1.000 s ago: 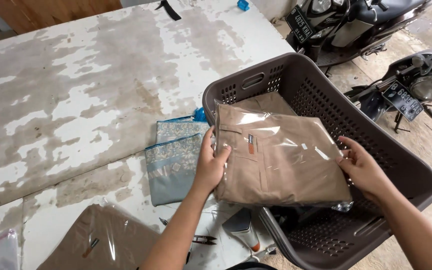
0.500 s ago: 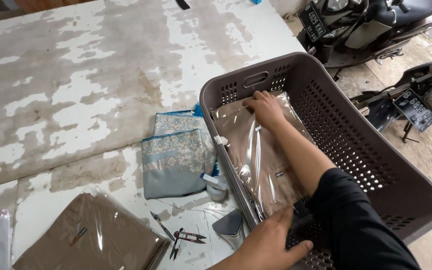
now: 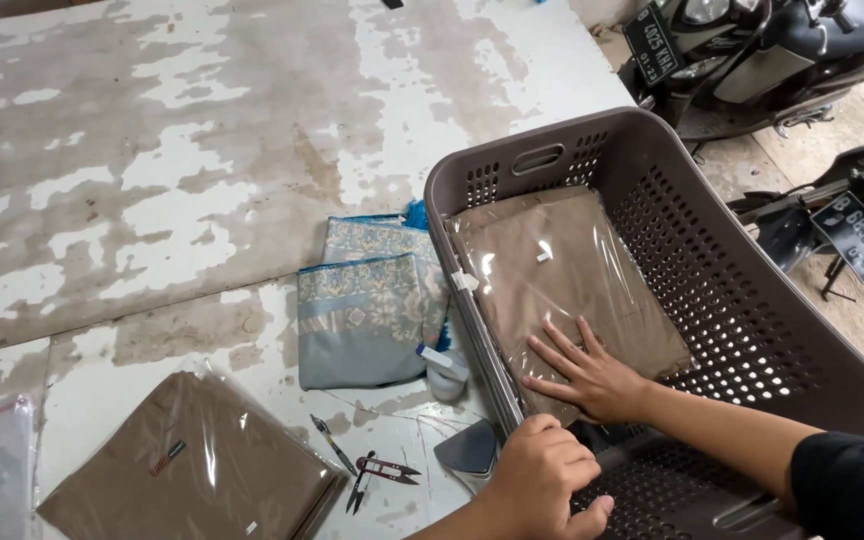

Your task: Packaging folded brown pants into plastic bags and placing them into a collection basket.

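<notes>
Worn white paint covers the worktop (image 3: 202, 150) where the right hand (image 3: 592, 378) presses flat and open-fingered on the bagged brown garment (image 3: 562, 275) in the basket (image 3: 752, 300), best smoothed level while the left hand (image 3: 542, 480) grips the rim.

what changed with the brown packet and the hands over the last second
The bagged brown packet went from being held above the basket in both hands to lying flat inside it. The right hand let go and now presses flat on it; the left hand moved to grip the basket's near rim. The folded blue cloth, snips and second brown packet stayed on the table.
</notes>
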